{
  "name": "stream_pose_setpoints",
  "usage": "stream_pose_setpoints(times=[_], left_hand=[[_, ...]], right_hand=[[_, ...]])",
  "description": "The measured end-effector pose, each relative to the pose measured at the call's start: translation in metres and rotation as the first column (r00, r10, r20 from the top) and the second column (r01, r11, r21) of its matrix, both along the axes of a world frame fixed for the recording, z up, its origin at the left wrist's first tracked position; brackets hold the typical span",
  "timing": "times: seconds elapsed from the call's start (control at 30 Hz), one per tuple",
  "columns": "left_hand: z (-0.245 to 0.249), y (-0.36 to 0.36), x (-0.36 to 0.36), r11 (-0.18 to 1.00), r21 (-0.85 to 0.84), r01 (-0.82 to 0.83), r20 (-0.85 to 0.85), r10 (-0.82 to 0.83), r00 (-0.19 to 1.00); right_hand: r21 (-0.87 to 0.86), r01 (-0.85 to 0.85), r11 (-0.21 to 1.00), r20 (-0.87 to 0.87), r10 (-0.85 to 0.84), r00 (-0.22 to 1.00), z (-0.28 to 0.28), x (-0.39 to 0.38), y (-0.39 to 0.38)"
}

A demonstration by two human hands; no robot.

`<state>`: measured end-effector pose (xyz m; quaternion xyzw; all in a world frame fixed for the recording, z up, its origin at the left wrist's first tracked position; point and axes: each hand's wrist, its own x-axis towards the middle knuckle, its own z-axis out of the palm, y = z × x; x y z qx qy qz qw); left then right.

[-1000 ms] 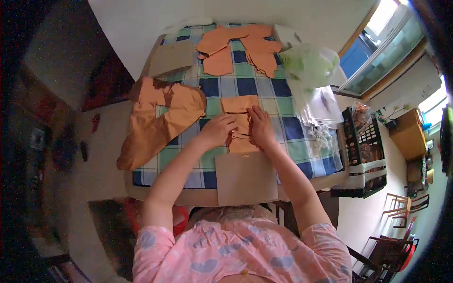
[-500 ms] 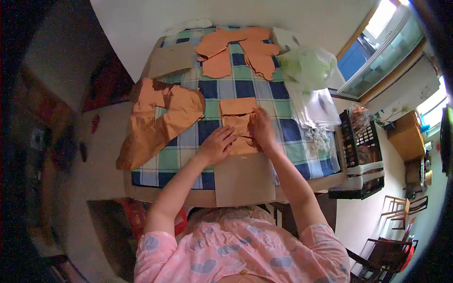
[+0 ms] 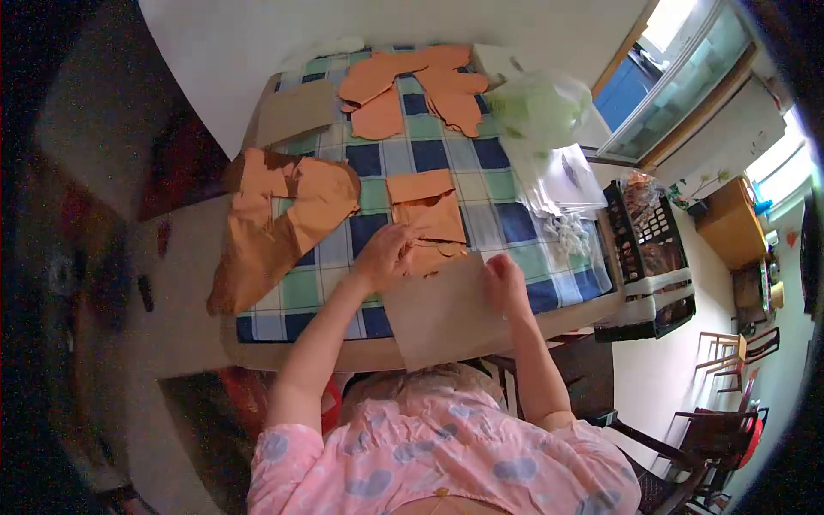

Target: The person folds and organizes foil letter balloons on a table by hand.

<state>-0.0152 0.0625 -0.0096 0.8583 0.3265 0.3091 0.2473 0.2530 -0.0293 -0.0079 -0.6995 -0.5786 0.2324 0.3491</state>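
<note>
In the lower middle of the frame, a beige board (image 3: 445, 313) overhangs the table's near edge. The right hand (image 3: 505, 285) is curled narrow at its right side; whether it pinches the board cannot be told. Just beyond, left of centre, the left hand (image 3: 386, 256), fingers bent, lies at the left edge of a folded orange piece (image 3: 429, 219); whether it grips anything is unclear. That piece lies mid-frame on the checked cloth (image 3: 369, 160), its near end meeting the board. A larger crumpled orange sheet (image 3: 287, 225) lies at the left, a black crate (image 3: 659, 257) stands at the right. Farther off are white sheets (image 3: 568, 182), a pale green plastic bag (image 3: 549, 107) and, at upper centre, flat orange cutouts (image 3: 378, 79).
</note>
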Motion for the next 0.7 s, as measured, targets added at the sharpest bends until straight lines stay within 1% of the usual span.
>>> stream_pose_setpoints(times=[0.07, 0.1, 0.17, 0.2, 0.27, 0.3, 0.37, 0.4, 0.47, 0.5, 0.57, 0.7], left_hand=[[-0.001, -0.001, 0.000, 0.999, 0.044, -0.021, 0.067, 0.018, 0.998], [0.000, -0.001, 0.000, 0.997, 0.067, -0.033, 0.101, 0.026, 0.995], [0.000, 0.000, -0.002, 0.996, 0.077, -0.039, 0.067, 0.034, 0.997], [0.000, 0.000, -0.003, 0.996, 0.080, -0.042, 0.050, 0.038, 0.998], [-0.010, 0.006, -0.003, 0.990, 0.140, -0.036, 0.030, 0.032, 0.999], [-0.013, 0.007, -0.003, 0.986, 0.166, -0.033, 0.020, 0.030, 0.999], [-0.004, 0.004, -0.003, 0.975, 0.223, -0.020, -0.044, 0.031, 0.999], [0.000, 0.000, -0.002, 0.969, 0.248, -0.012, -0.077, 0.032, 0.996], [0.002, -0.005, 0.000, 0.975, 0.219, -0.045, -0.059, 0.059, 0.996], [0.003, -0.007, 0.000, 0.977, 0.204, -0.061, -0.051, 0.073, 0.996], [0.005, -0.010, 0.001, 0.974, 0.217, -0.072, -0.074, 0.090, 0.993], [0.002, -0.010, 0.002, 0.961, 0.260, -0.098, -0.075, 0.121, 0.990]], right_hand=[[0.047, 0.051, 0.998, -0.202, -0.040, 0.979, 0.007, -0.003, 0.018], [0.083, 0.076, 0.994, -0.146, -0.063, 0.987, 0.006, -0.002, 0.028], [0.156, 0.116, 0.981, -0.037, -0.112, 0.993, -0.005, -0.001, 0.048], [0.154, 0.125, 0.980, -0.038, -0.121, 0.992, -0.015, -0.001, 0.055], [0.152, 0.139, 0.979, -0.037, -0.135, 0.990, -0.030, -0.002, 0.069], [0.091, 0.156, 0.984, -0.029, -0.154, 0.988, -0.023, -0.006, 0.068], [-0.031, 0.186, 0.982, -0.008, -0.187, 0.982, 0.007, -0.021, 0.060], [0.062, 0.140, 0.988, 0.088, -0.145, 0.986, 0.015, -0.026, 0.055], [0.229, 0.016, 0.973, 0.285, -0.083, 0.955, 0.021, -0.036, 0.043], [0.269, -0.146, 0.952, 0.390, 0.030, 0.920, 0.008, -0.039, 0.040], [0.285, -0.458, 0.842, 0.595, 0.219, 0.773, -0.026, -0.042, 0.031], [0.171, -0.407, 0.897, 0.545, 0.258, 0.798, -0.004, -0.066, 0.014]])
